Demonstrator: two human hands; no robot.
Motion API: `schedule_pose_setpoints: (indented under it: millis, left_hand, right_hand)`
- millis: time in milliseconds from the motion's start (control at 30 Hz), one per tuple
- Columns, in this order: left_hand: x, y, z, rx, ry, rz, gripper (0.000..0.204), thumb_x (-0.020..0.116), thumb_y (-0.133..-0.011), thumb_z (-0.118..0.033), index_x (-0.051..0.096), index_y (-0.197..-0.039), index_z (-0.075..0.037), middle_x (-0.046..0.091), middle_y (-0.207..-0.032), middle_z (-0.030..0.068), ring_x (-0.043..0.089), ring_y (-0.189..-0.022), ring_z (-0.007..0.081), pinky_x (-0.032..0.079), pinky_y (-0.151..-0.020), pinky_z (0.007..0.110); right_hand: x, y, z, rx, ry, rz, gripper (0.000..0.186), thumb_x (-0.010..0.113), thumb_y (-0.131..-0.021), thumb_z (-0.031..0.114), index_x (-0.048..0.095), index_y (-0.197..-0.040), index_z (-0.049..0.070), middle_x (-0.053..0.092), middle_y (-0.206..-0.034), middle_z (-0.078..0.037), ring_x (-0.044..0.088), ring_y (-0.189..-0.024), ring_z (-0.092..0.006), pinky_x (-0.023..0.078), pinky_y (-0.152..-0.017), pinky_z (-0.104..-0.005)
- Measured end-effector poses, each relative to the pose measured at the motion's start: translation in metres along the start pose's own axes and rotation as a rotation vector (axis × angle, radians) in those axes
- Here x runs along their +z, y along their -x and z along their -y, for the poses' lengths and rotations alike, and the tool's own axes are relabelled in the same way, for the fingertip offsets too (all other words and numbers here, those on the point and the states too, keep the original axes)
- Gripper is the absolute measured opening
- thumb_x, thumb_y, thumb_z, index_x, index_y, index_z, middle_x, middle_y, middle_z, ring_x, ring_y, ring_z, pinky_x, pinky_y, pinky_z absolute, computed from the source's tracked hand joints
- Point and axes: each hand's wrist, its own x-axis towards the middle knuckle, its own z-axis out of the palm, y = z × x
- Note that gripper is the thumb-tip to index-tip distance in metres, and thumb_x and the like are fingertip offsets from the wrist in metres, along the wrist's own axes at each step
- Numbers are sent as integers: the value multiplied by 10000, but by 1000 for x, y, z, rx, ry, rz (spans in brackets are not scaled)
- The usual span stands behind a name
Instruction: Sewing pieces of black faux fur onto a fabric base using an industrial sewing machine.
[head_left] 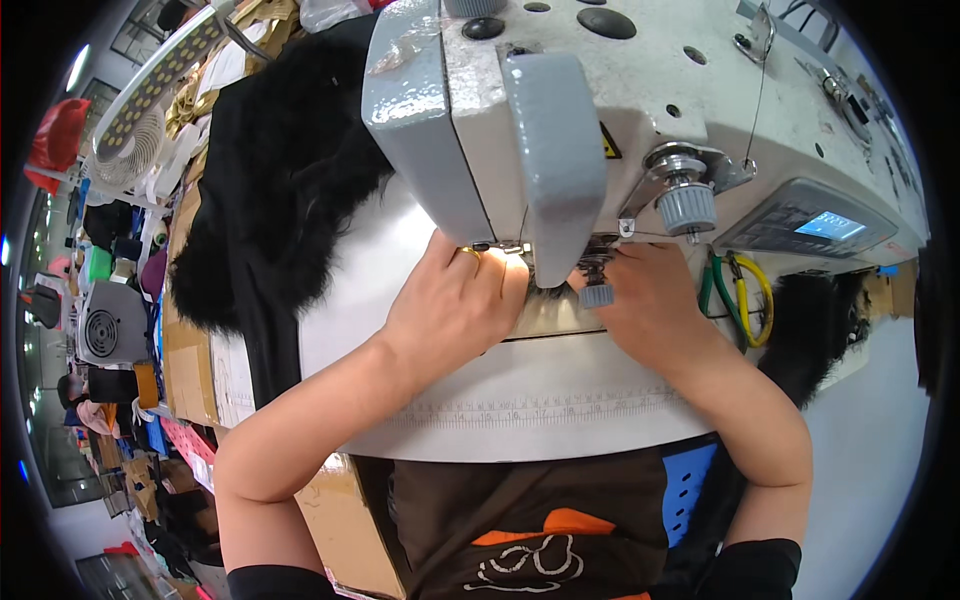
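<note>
So there's a small bit of dark fur [548,293] peeking out right under the head of a sewing machine [415,120], sitting between the two hands; most of it is hidden, so I can't make out its shape. The left hand [452,300] is just left of it, fingers curled over, gold ring [471,254] showing, and the right hand [642,292] is on the other side, also bent in, partly behind a tension knob [597,295]. Fingertips are out of sight on both, so can't tell how far they're closed or if either one's pinching the fur. Work light's on at the needle area. Just past the right hand there's a hand tool with green and yellow handles [752,300], then more black fur [808,330] next to that. Big black fur piece [290,160] on the left, draped over the edge of the white table [400,425], which has ruler marks along its front. Lit display [831,225] up on the machine's right.
</note>
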Motion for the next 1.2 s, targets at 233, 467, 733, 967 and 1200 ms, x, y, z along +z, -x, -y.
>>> schedule_pose_setpoints:
  millis: [233,467,733,967,1200]
  left_hand:
    - [-4,4,1,-13,54,50,112,671,-685,-64,594,-766,-68,499,-686,47,570,-694,221,494,-983,440]
    - [-7,5,2,-22,60,59,116,680,-728,-78,675,-840,-48,572,-745,74,612,-785,240,466,-1016,436]
    - [-6,8,4,11,65,120,134,699,-779,-114,718,-878,-26,727,-882,171,706,-973,296,435,-1051,445]
    - [-13,3,3,12,47,259,109,700,-806,-109,733,-885,-41,744,-915,179,724,-1040,314,426,-1052,438]
    - [-6,4,1,5,-3,166,90,694,-815,-99,734,-884,-56,763,-992,203,725,-1023,313,438,-1061,470]
  right_hand:
    - [0,-1,0,34,-29,7,228,754,-786,147,778,-1003,213,649,-799,-23,690,-868,-277,505,-734,-455]
    - [11,2,4,91,-28,-52,60,705,-732,155,663,-774,146,619,-866,18,625,-1025,-191,514,-779,-390]
    - [12,1,2,245,-176,178,230,793,-907,118,751,-1117,34,761,-1082,-145,706,-1063,-374,523,-959,-482]
    - [4,-4,6,281,-284,32,232,809,-897,99,758,-1111,24,765,-1089,-135,705,-1037,-368,526,-941,-473]
    - [7,0,4,219,-193,17,217,695,-783,79,728,-988,141,659,-890,0,672,-930,-223,508,-736,-436]
